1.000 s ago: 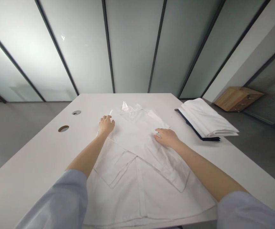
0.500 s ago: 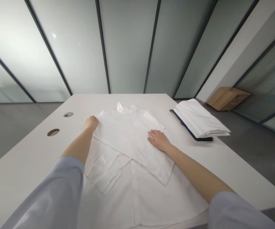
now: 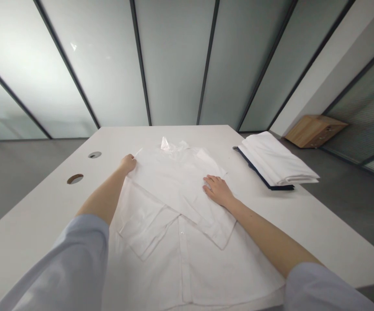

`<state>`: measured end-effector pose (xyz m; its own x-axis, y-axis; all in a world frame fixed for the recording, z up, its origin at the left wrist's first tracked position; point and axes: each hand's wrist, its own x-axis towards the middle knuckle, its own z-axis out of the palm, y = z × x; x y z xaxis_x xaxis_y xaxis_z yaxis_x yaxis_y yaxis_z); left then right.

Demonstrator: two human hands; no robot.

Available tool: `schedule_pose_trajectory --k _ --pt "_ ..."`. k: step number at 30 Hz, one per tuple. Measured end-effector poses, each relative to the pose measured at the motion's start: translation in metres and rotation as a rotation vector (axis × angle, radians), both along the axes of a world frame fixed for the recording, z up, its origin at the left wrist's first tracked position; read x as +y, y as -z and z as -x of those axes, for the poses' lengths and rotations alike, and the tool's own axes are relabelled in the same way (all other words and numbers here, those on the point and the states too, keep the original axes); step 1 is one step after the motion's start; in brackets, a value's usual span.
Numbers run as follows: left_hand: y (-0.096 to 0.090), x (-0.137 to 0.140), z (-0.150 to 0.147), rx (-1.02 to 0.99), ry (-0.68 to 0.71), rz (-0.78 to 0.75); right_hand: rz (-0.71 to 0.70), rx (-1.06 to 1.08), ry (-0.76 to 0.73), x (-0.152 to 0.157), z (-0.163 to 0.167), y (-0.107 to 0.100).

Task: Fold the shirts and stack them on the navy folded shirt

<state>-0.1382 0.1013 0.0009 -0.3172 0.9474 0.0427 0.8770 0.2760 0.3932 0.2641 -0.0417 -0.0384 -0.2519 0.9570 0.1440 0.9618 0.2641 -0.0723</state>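
Observation:
A white button-up shirt (image 3: 212, 272) lies spread out in front of me, its sleeves crossed over the body and its hem toward me. Clear crinkled plastic (image 3: 170, 145) shows at the collar end. At the shirt's upper left edge, my left hand (image 3: 129, 164) is closed, pinching the fabric at the shoulder. My right hand (image 3: 218, 190) rests palm down on the right side of the shirt, with its fingers spread out.
Folded white cloth (image 3: 276, 157) lies on top of dark blue folded cloth (image 3: 253, 168) at the table's right edge. Two round holes, one nearer (image 3: 75, 179) and one farther (image 3: 94, 154), open in the white table (image 3: 40, 224). A wooden cabinet (image 3: 314, 131) stands on the floor beyond.
My left hand, still pinching the shoulder, has moved slightly up and away. The right hand stays flat on the shirt. The whole view has shifted a little.

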Motion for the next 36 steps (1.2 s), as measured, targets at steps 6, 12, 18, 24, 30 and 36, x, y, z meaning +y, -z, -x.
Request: schedule_pose_trajectory --k 6,12,18,24,30,36 --pt "-0.005 -0.035 -0.036 0.327 0.142 -0.135 0.052 -0.038 0.005 0.007 0.002 -0.013" --pt "0.005 -0.064 -0.076 0.367 0.364 -0.018 0.069 -0.099 0.03 0.043 0.012 -0.033" --pt "0.029 -0.076 -0.055 0.37 0.301 0.105 0.171 -0.075 0.194 0.056 0.003 -0.012" --pt "0.03 -0.082 -0.055 0.401 0.289 0.097 0.188 -0.069 0.211 0.056 0.001 -0.005" --pt "0.032 -0.08 -0.054 0.396 0.291 0.103 0.205 -0.08 0.2 0.057 0.002 -0.004" --pt "0.031 -0.082 -0.054 0.388 0.329 0.076 0.185 -0.074 0.193 0.057 0.001 -0.004"
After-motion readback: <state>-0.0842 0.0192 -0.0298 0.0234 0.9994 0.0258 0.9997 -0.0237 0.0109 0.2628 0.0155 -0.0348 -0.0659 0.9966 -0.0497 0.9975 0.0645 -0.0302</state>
